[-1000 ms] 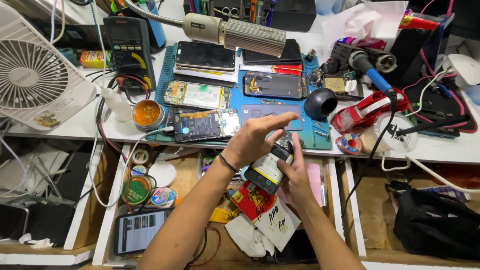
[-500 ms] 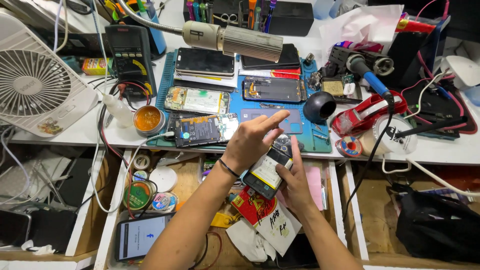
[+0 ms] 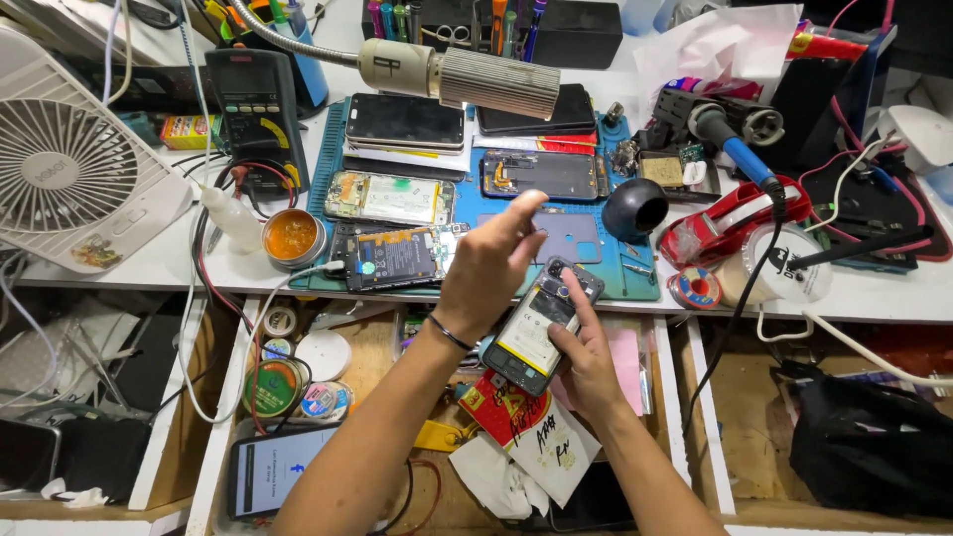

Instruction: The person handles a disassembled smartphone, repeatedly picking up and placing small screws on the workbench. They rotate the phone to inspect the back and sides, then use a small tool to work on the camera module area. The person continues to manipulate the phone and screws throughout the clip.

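My right hand (image 3: 586, 357) grips an opened phone (image 3: 541, 323) with its back cover off, the battery and circuit board showing, held tilted over the open drawer at the bench's front edge. My left hand (image 3: 491, 263) hovers just above and left of the phone, fingers loosely curled, index finger extended toward the blue work mat (image 3: 635, 283); a thin band circles its wrist. I cannot see anything held in that hand. On the mat lie several other opened phones, the nearest one (image 3: 397, 256) to the left of my left hand.
A white fan (image 3: 69, 174) stands at the left, a multimeter (image 3: 253, 109) behind it. A flexible lamp (image 3: 467, 74) hangs over the mat. An orange flux tin (image 3: 293, 236), black round cup (image 3: 635, 208), soldering iron stand (image 3: 735, 203) and tape rolls (image 3: 779, 260) crowd the bench. The drawer holds a phone (image 3: 273, 467).
My left hand has lifted off the held phone and risen toward the mat, its index finger stretching out. The right hand keeps its grip, the phone shifted slightly.
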